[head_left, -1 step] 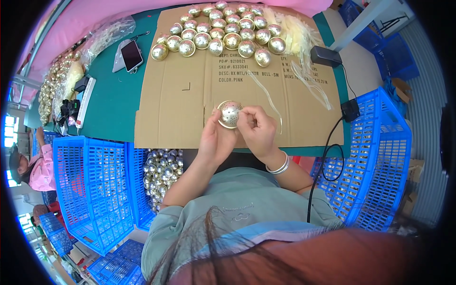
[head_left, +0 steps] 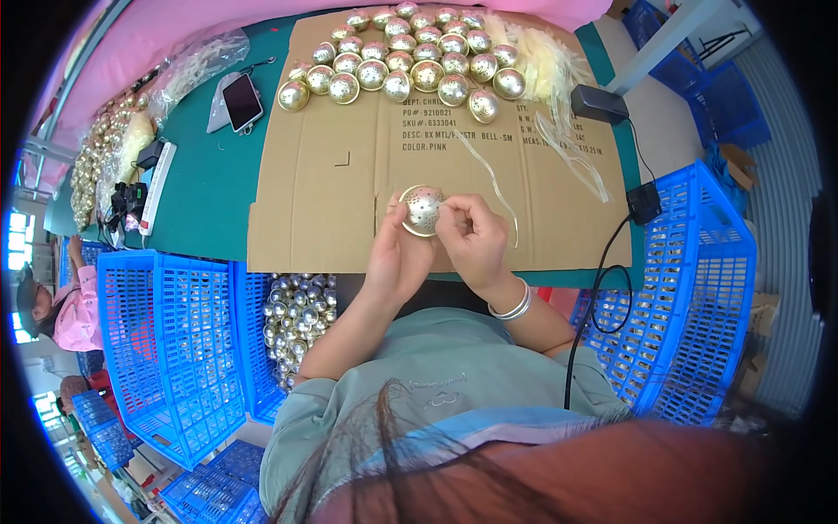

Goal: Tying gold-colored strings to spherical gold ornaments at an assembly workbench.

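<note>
Over the near edge of a cardboard sheet, my left hand is closed around a shiny pale-gold bell with small holes in its dome and a raised rim. My right hand has thumb and forefinger pinched together against the bell's right side; whatever sits between those fingertips is too small to make out. A white bangle circles the right wrist. Just beyond the right hand, a thin pale ribbon lies loose on the cardboard.
Several similar bells stand grouped at the far side, beside a bundle of cream ribbons. A phone and a power strip lie leftward. Blue crates flank me. A black cable hangs on the right. Another person is far left.
</note>
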Demonstrator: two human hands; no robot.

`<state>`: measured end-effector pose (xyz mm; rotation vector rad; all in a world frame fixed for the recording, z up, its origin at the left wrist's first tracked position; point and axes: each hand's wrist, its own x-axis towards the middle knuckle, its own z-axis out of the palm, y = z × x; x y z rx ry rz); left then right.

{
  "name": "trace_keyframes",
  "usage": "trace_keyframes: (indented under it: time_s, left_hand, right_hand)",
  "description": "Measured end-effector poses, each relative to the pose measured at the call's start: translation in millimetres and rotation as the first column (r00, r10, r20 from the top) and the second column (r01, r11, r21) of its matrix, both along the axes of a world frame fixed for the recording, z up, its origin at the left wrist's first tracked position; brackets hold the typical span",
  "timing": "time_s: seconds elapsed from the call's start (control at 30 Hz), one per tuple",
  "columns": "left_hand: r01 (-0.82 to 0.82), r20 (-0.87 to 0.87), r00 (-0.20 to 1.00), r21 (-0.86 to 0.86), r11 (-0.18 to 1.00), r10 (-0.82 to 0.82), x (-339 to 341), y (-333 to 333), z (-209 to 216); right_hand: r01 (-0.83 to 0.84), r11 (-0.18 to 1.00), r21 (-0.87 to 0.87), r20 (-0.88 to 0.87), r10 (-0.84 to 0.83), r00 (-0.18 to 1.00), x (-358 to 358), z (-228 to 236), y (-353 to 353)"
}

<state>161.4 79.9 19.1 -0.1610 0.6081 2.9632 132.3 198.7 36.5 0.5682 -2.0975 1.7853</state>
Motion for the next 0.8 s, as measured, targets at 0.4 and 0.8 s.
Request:
trace_keyframes:
  time_s: [0.4, 0.8]
  left_hand:
    - [-0.407, -0.412, 0.908, -0.82, 0.403, 0.079, 5, 1, 7]
    - [-0.389, -0.324, 0.903, -0.896, 0.214, 0.283, -12, -49, -25]
  right_hand:
    - [-0.049, 0.998, -0.028, 0.008, 0.049, 0.999, 6, 2, 2]
    - [-0.049, 0.89, 0.453, 0.035, 0.037, 0.999, -37, -8, 62]
